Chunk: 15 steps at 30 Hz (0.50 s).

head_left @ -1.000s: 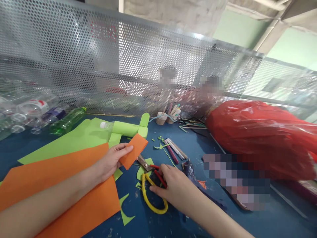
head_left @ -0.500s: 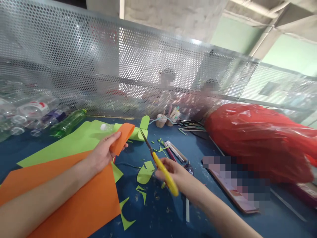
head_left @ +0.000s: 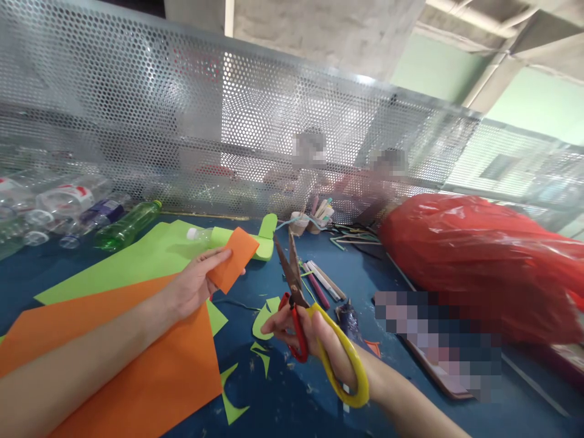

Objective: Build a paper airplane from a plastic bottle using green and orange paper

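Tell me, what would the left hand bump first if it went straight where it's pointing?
Probably the green-wrapped bottle, just past the orange paper that the left hand holds, though depth is unclear and it might pass above.

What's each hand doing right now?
Left hand: closed, holding the small orange paper.
Right hand: closed, holding the scissors, blades apart.

1. We count two hands: left hand [head_left: 194, 286], right hand [head_left: 332, 347].
2. We see one pair of scissors [head_left: 298, 299].
3. We find one small orange piece [head_left: 235, 258] and one large orange sheet [head_left: 150, 365].
4. We note one bright-green bottle [head_left: 130, 225], two cups [head_left: 298, 227] and one red bag [head_left: 474, 261].
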Each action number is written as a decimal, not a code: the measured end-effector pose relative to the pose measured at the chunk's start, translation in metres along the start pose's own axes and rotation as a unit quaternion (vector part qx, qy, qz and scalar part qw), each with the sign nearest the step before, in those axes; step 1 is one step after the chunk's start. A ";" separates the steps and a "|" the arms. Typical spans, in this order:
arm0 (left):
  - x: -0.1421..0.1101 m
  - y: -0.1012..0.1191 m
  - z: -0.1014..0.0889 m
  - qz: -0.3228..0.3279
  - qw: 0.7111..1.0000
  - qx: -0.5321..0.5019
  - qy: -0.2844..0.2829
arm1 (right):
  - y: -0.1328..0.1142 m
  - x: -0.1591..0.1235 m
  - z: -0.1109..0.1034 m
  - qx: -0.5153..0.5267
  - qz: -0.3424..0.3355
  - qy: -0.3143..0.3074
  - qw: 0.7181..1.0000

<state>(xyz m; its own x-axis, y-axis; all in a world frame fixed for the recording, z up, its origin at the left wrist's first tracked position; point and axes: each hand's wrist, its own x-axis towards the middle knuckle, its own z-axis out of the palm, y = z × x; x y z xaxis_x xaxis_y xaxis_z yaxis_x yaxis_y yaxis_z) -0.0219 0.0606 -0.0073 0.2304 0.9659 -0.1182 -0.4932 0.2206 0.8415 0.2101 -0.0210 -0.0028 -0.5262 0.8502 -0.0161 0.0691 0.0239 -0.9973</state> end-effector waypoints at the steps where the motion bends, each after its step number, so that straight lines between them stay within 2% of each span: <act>1: 0.000 0.001 0.000 0.002 1.000 -0.003 0.000 | -0.002 -0.001 0.000 -0.002 0.012 -0.006 1.000; 8: 0.002 0.006 0.000 0.014 1.000 -0.010 0.012 | 0.000 -0.007 0.002 0.056 0.117 -0.049 0.990; 15: 0.001 0.005 0.001 0.011 1.000 -0.001 0.011 | 0.000 -0.009 0.006 0.055 0.123 -0.043 0.990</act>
<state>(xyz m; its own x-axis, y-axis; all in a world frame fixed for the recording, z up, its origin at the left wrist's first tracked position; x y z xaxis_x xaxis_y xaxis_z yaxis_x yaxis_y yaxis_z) -0.0235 0.0625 -0.0026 0.2017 0.9732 -0.1106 -0.4991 0.1993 0.8433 0.2100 -0.0314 -0.0035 -0.5756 0.7750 -0.2608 0.1146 -0.2394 -0.9641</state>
